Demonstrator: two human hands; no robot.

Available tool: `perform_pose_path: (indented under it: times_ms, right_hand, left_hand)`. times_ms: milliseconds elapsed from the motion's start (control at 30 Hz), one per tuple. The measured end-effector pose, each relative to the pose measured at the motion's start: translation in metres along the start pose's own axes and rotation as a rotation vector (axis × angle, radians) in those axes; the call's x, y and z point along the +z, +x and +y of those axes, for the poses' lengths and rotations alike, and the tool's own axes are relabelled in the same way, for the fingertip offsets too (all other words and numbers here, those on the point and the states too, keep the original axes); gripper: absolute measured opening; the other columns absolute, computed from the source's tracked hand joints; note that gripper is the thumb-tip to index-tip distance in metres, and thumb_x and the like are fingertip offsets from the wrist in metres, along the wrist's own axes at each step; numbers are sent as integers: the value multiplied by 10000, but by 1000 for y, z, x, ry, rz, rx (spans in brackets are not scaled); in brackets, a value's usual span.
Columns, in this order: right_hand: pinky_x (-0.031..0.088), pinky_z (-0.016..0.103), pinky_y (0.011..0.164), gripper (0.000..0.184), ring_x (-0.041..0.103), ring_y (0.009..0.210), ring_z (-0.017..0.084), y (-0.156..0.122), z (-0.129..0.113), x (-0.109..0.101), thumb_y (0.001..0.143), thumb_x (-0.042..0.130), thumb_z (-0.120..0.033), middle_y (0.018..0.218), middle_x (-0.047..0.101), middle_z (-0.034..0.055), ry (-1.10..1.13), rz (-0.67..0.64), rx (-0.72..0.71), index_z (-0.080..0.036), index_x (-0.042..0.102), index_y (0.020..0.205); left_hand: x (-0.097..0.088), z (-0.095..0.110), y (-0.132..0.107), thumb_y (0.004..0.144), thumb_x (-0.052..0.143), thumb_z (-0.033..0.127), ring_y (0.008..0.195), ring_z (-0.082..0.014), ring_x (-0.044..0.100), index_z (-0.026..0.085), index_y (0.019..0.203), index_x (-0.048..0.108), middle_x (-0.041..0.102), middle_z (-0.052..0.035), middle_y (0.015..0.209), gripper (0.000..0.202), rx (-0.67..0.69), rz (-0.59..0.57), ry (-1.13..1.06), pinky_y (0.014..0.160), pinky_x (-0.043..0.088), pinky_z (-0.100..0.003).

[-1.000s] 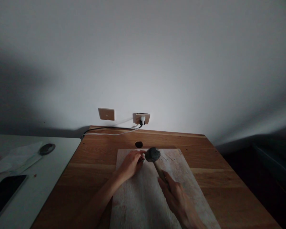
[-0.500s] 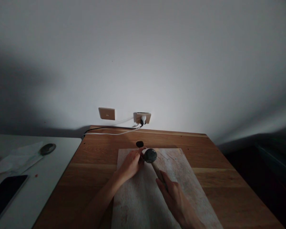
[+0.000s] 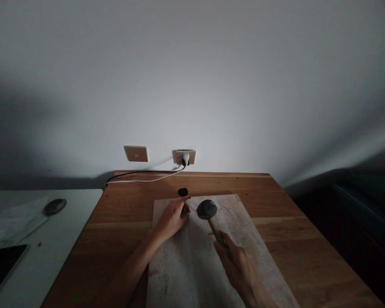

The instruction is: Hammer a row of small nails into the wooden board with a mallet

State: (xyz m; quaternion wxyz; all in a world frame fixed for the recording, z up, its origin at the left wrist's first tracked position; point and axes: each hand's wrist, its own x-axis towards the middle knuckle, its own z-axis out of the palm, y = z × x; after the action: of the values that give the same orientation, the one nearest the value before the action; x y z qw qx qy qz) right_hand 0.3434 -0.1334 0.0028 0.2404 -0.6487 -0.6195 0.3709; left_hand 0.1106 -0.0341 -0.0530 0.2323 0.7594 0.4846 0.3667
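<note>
My right hand is wrapped round the wooden handle of a mallet with a dark, round head. The mallet's head hangs over the far part of a pale, worn board. Left of that head, my left hand is closed near the board's far edge, fingertips pinched together. Whatever is between those fingertips is too small and dark to make out. Several thin, nail-like pieces show on the board to the right of the mallet's head, with thin shadows beside them.
The board lies on a wooden table against a white wall. A round dark hole sits behind the board. Cables run from a wall socket leftward. On the white table at left lie a phone, clear plastic and a dark round object.
The mallet's head has moved right, away from my left hand's fingertips. My left hand has shifted slightly left and its fingers show more clearly. The whole view has shifted a little.
</note>
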Motion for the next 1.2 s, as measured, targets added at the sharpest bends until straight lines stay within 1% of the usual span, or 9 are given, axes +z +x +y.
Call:
perform_pose_path:
  times_ms: [133, 267, 333, 433, 633, 800, 933, 1033, 1200]
  right_hand:
    - [437, 265, 477, 697, 621, 485, 191, -16, 36, -20, 960, 403, -683, 542, 619, -12, -39, 111, 130, -137, 681, 1293]
    - [552, 281, 621, 657, 769, 774, 256, -29, 65, -32, 957, 412, -671, 802, 783, 81, -83, 200, 154, -166, 692, 1270]
    - [576, 287, 702, 623, 784, 892, 267, -31, 71, -32, 976, 389, -613, 949, 813, 113, -81, 200, 183, -163, 682, 1293]
    - [573, 288, 696, 637, 792, 823, 260, -30, 75, -28, 990, 344, -567, 991, 821, 128, -81, 157, 225, -139, 649, 1350]
    - [569, 301, 733, 600, 800, 856, 275, -27, 79, -27, 987, 365, -516, 977, 827, 134, -23, 140, 168, -118, 646, 1338]
    - [564, 275, 712, 575, 794, 866, 260, -30, 72, -29, 993, 365, -524, 920, 829, 107, -33, 144, 184, -168, 681, 1315]
    - [558, 288, 660, 587, 775, 729, 252, -30, 69, -31, 994, 359, -529, 824, 808, 88, -25, 119, 214, -156, 674, 1319]
    - [567, 310, 692, 624, 776, 714, 264, -29, 72, -30, 992, 346, -550, 766, 788, 86, -26, 103, 212, -126, 655, 1330]
    - [573, 313, 763, 640, 796, 871, 284, -28, 77, -29, 985, 350, -584, 896, 816, 113, -55, 142, 207, -142, 661, 1327]
  left_hand:
    - [-4, 7, 1, 744, 718, 72, 1024, -247, 651, 223, 1321, 564, 675, -61, 1092, 616, 25, 39, 62, 958, 527, -407]
    - [-2, 28, -3, 796, 746, 115, 1066, -253, 631, 226, 1168, 652, 659, -66, 1115, 399, 159, -38, 152, 968, 521, -399]
    - [4, 44, -5, 832, 746, 135, 1034, -247, 636, 223, 1103, 672, 677, -56, 1069, 295, 280, -161, 206, 961, 515, -395]
    - [17, 70, -8, 884, 696, 111, 1006, -250, 648, 207, 1095, 664, 700, -60, 1014, 235, 435, -303, 298, 939, 506, -397]
    - [33, 96, -3, 960, 523, 43, 873, -235, 664, 200, 1090, 668, 689, -57, 852, 250, 532, -338, 433, 875, 505, -386]
    - [20, 76, -5, 921, 583, 57, 965, -232, 662, 216, 1083, 689, 692, -59, 971, 250, 430, -304, 363, 932, 511, -390]
    - [-9, 35, -10, 892, 555, 39, 921, -179, 667, 220, 1054, 707, 694, -44, 1005, 286, 146, -55, 86, 838, 545, -298]
    - [-28, 10, -12, 880, 572, 86, 778, -144, 650, 206, 971, 710, 701, -24, 922, 204, 8, 122, -50, 738, 539, -257]
    - [-32, -2, -10, 847, 622, 136, 767, -154, 655, 202, 904, 715, 741, -9, 860, 127, -71, 120, -63, 749, 519, -269]
